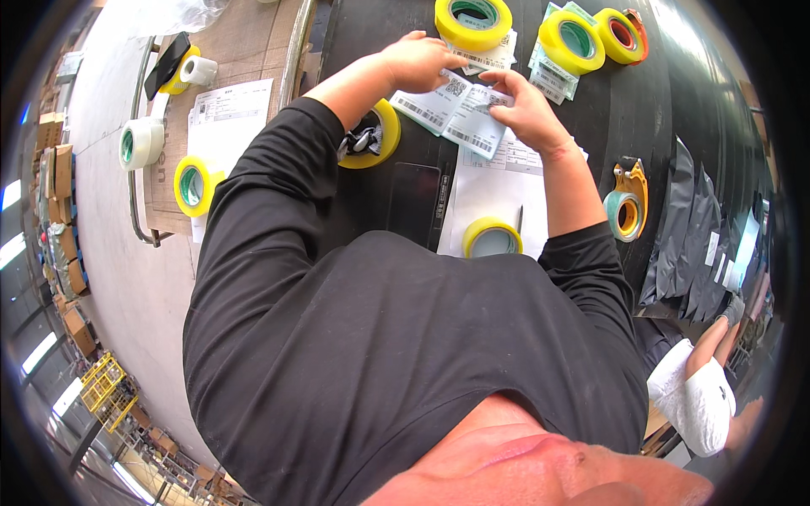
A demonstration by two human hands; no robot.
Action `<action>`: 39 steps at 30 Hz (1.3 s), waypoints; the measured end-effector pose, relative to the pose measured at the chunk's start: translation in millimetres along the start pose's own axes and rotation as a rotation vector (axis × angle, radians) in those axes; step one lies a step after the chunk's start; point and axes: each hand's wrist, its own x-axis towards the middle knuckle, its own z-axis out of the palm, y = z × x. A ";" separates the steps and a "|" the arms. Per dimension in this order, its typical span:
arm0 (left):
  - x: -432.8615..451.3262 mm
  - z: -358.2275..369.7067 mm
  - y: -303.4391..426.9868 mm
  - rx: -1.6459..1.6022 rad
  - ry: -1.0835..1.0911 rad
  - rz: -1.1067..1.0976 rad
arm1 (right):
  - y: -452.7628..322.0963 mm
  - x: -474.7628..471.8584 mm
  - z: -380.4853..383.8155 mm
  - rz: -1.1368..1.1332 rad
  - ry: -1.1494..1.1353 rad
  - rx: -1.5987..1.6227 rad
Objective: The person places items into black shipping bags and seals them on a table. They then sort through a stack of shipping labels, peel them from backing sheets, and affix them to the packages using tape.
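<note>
Two overlapping printed paper labels with codes are in my hands above the black table. My left hand (pixel 423 62) has its fingers and thumb at the top edge of the left label (pixel 425 106). With thumb and fingers, my right hand (pixel 530 114) grips the right label (pixel 474 121) by its upper right side. Just beyond my left fingertips, a yellow tape roll (pixel 498 37) lies on more labels (pixel 493 59). Under my right forearm are printed sheets (pixel 468 190), with a tape roll (pixel 468 237) and a pen (pixel 520 219) on them.
Further tape rolls (pixel 588 60) sit on labels at the far right. A tape dispenser (pixel 638 190) and black plastic bags (pixel 680 253) lie rightward. A dark phone-like device (pixel 414 196) is before my chest. Left stands a cardboard-topped cart (pixel 166 190). Another person (pixel 693 392) is at right.
</note>
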 end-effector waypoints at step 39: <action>10.1 1.1 20.5 -1.091 -0.068 -0.287 | -9.6 0.6 12.9 -0.279 0.332 -0.508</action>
